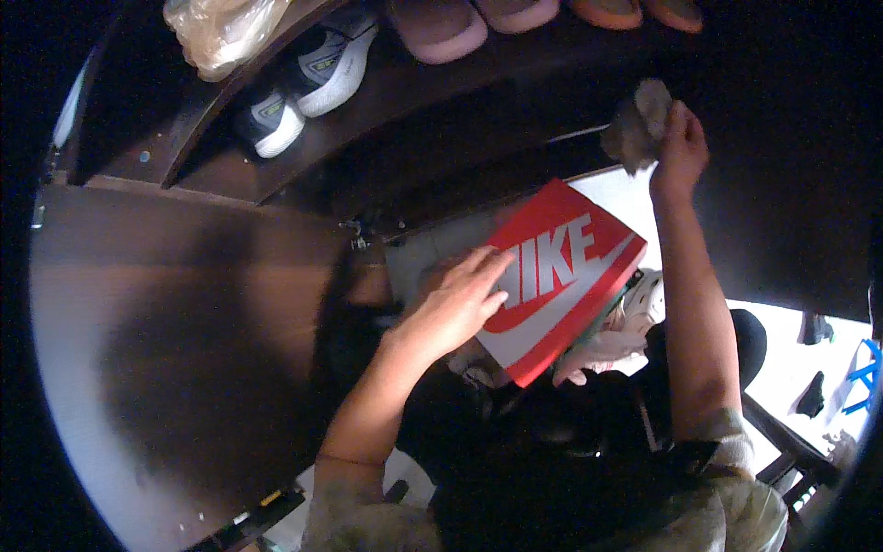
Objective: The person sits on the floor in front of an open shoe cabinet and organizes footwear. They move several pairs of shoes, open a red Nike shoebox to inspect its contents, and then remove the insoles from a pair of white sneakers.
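A red Nike shoe box (572, 262) with white lettering and a swoosh lies at an angle before me. My left hand (472, 293) reaches over its left edge, with fingers against the lid; whether it grips the box or only rests on it is unclear. Higher up on the right, my right hand (683, 152) pinches a crumpled grey-brown cloth (631, 131), blurred and partly in shadow. Under and beside the box's lower right edge sit pale shoes (641, 303), including a perforated clog, partly hidden by the box.
A dark wooden shoe rack holds grey-and-white sneakers (334, 72), pink slippers (445, 31), orange-edged footwear (607, 14) and a plastic bag (224, 34). At left stands a wooden door panel (172, 331) with a metal hinge (355, 234). Dark socks (812, 393) lie at far right.
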Tool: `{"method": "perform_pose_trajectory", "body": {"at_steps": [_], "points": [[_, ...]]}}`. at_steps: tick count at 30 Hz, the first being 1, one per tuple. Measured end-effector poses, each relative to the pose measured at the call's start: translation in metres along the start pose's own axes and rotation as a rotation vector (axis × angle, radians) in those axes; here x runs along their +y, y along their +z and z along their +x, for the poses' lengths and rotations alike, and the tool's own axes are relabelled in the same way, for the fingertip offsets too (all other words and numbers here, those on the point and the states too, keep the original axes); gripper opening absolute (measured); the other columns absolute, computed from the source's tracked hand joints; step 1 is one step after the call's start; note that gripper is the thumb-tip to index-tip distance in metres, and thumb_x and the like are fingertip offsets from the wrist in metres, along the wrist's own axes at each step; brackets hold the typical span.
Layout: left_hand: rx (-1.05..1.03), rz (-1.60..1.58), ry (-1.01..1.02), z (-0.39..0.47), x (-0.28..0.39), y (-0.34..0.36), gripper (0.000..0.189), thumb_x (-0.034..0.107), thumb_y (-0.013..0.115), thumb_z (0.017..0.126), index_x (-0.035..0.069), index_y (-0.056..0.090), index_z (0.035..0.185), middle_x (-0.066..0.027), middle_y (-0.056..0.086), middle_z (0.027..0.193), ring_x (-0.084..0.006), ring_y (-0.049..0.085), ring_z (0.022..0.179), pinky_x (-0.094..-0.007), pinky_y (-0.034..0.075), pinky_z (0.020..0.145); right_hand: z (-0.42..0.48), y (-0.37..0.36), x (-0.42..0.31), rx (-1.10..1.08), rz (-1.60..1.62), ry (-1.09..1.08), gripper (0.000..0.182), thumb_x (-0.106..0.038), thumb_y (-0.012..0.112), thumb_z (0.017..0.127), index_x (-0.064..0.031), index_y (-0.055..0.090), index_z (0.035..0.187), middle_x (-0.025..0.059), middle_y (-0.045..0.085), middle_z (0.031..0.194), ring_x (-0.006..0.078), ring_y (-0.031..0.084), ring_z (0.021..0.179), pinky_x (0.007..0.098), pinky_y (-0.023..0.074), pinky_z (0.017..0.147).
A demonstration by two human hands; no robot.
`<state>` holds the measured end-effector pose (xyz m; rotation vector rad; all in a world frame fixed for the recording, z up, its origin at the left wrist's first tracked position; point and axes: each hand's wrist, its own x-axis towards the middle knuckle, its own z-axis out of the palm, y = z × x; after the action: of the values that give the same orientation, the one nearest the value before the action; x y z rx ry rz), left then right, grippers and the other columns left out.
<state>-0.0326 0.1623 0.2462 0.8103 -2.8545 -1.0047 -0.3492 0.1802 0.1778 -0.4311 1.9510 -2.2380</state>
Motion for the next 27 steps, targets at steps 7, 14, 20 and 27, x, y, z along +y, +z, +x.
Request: {"method": "perform_pose_trajectory", "body": {"at_steps": [7, 14, 20, 27], "points": [[0.054, -0.045, -0.142, -0.001, 0.011, -0.035, 0.046, 0.021, 0.06, 0.08, 0.008, 0.046, 0.123, -0.019, 0.049, 0.119, -0.0355, 0.05, 0.106, -0.0399, 0.043, 0.089, -0.04, 0.128, 0.111, -0.379, -1.47, -0.657, 0.047, -0.042, 0.047, 0.082, -0.0057, 0.058, 0.11, 0.0189, 0.048, 0.123, 0.0371, 0.041, 0.115, 0.0549, 0.0244, 0.1], [0.021, 0.201, 0.036, 0.005, 0.02, -0.045, 0.049, 0.023, 0.062, 0.078, 0.015, 0.047, 0.124, -0.0126, 0.048, 0.121, -0.0293, 0.049, 0.108, -0.0373, 0.043, 0.09, -0.198, 0.26, 0.097, -0.827, -0.676, -0.775, 0.034, -0.034, 0.049, 0.081, -0.0129, 0.062, 0.104, 0.0155, 0.058, 0.109, 0.0336, 0.049, 0.108, 0.0495, 0.0308, 0.097], [0.015, 0.1, -0.155, 0.002, -0.001, -0.039, 0.048, 0.021, 0.059, 0.079, 0.009, 0.045, 0.124, -0.0157, 0.049, 0.114, -0.0318, 0.049, 0.105, -0.0402, 0.04, 0.09, -0.185, 0.264, 0.088, -1.13, -0.831, -0.808, 0.036, -0.033, 0.046, 0.083, -0.016, 0.058, 0.112, 0.0141, 0.054, 0.118, 0.0307, 0.047, 0.113, 0.0471, 0.0309, 0.098], [0.11, 0.042, -0.177, -0.001, -0.014, -0.023, 0.047, 0.022, 0.059, 0.08, 0.009, 0.045, 0.123, -0.0202, 0.045, 0.122, -0.0362, 0.047, 0.108, -0.0424, 0.039, 0.092, -0.059, 0.13, 0.095, -0.724, -1.107, -0.745, 0.038, -0.028, 0.06, 0.076, -0.0114, 0.055, 0.11, 0.0143, 0.053, 0.112, 0.0329, 0.045, 0.11, 0.0447, 0.0384, 0.089]]}}
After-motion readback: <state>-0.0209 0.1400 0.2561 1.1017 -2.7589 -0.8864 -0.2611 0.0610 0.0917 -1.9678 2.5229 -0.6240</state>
